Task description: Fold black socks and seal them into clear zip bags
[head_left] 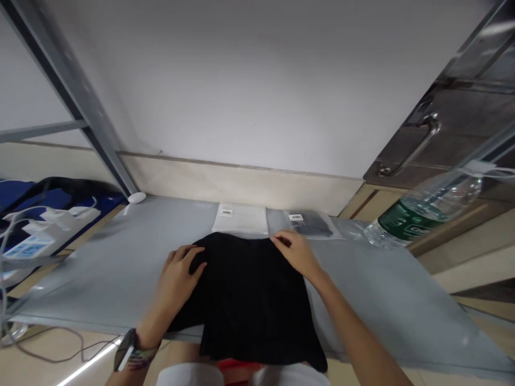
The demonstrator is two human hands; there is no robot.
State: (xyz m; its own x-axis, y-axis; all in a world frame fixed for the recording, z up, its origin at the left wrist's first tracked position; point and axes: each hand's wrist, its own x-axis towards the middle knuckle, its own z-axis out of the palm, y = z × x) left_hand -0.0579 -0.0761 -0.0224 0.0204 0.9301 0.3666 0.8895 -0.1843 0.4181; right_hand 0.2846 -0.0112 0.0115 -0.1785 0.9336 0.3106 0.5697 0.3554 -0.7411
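A black garment lies spread over the grey tabletop, its lower edge hanging past the front. Its exact kind is unclear; one part splays out to the lower left. With thumb and forefinger pinched, my right hand holds the garment's upper right corner. At the upper left edge rests my left hand, its thumb and fingers apart and touching the cloth. A wristwatch is strapped on my left wrist. Just behind the garment lies a flat white package with a label. Beside it is a clear bag with dark contents.
A large plastic bottle with a green label hangs tilted at the right by a metal post. White chargers and cables crowd the left side. A white round object sits by the left post, and a wall closes the back.
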